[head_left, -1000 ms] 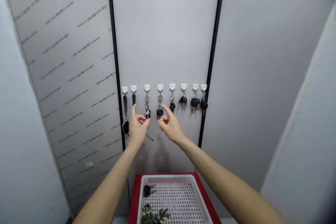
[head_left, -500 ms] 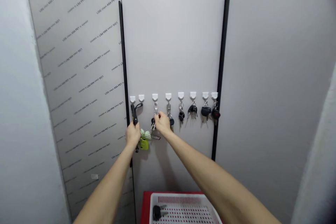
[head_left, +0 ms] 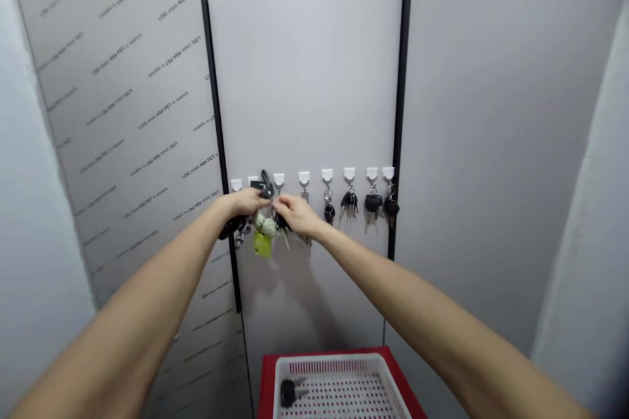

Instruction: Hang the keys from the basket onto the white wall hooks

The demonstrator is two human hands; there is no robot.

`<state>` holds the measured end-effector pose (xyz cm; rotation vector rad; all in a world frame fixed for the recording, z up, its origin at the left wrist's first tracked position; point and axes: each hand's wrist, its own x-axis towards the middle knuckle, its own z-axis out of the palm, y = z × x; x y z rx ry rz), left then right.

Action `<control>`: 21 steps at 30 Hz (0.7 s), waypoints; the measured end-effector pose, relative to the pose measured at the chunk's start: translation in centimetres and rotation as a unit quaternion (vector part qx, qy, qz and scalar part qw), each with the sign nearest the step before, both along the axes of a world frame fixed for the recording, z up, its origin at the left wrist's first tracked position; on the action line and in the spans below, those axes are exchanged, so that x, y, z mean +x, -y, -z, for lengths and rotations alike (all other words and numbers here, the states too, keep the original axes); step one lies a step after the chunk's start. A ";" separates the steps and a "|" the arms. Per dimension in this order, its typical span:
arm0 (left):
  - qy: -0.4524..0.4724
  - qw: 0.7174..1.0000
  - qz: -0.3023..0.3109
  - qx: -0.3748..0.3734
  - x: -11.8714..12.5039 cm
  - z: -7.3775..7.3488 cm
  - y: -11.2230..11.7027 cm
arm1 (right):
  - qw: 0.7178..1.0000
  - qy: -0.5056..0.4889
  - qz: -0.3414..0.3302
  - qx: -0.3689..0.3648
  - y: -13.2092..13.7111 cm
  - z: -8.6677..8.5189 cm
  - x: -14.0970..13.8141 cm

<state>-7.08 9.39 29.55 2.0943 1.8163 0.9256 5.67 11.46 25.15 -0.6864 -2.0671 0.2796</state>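
My left hand (head_left: 246,201) is closed on a black strap keychain (head_left: 266,186), whose loop sticks up above my fingers near the second white hook (head_left: 252,181). Below that hand dangle a black key fob (head_left: 230,228) and some blurred metal pieces. A lime-green tag (head_left: 263,244) with pale green puffs (head_left: 265,225) hangs between my hands. With fingers pinched, my right hand (head_left: 299,215) holds a bunch of keys (head_left: 284,225) with a black head, under the third hook (head_left: 279,180). My fingers hide the top of this bunch.
Further right, several hooks carry key bunches, among them a bunch with black heads (head_left: 350,199) and a black fob (head_left: 373,203). Black handle strips (head_left: 400,111) edge the pale panel. Below, a white basket (head_left: 339,361) with a black key (head_left: 288,393) stands on a red surface (head_left: 266,380).
My left hand has risen to hook height, and the black strap now points up from it instead of hanging. My right hand stays by the third hook, slightly higher. The view has shifted a little.
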 end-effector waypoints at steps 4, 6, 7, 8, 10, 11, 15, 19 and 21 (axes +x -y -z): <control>0.043 0.989 0.054 -0.129 0.4 3.3 1.0 | 0.990 0.082 0.010 -0.112 1.0 6.5 3.7; 0.121 0.974 0.110 -0.154 0.8 5.5 1.9 | 0.977 0.112 0.016 -0.180 2.0 10.1 5.6; 0.163 0.964 0.135 -0.159 1.2 6.9 2.4 | 0.969 0.129 0.017 -0.211 2.6 12.0 6.4; 0.201 0.954 0.151 -0.160 1.7 8.5 3.0 | 0.960 0.145 0.017 -0.239 3.3 14.0 7.3; 0.248 0.941 0.153 -0.170 3.2 12.3 4.1 | 0.944 0.160 0.020 -0.289 4.6 17.8 8.7; 0.245 0.938 0.154 -0.191 4.0 14.5 4.7 | 0.936 0.169 0.023 -0.309 5.1 19.4 9.4; 0.170 0.940 0.185 -0.231 7.1 22.0 6.4 | 0.924 0.171 0.038 -0.339 5.0 20.9 11.4; 0.101 0.960 0.171 -0.196 8.5 21.6 5.3 | 0.965 -0.031 0.148 -0.214 2.2 14.1 12.6; 0.130 0.985 0.080 -0.085 9.0 18.3 3.3 | 0.946 -0.167 0.249 -0.128 0.7 9.7 12.6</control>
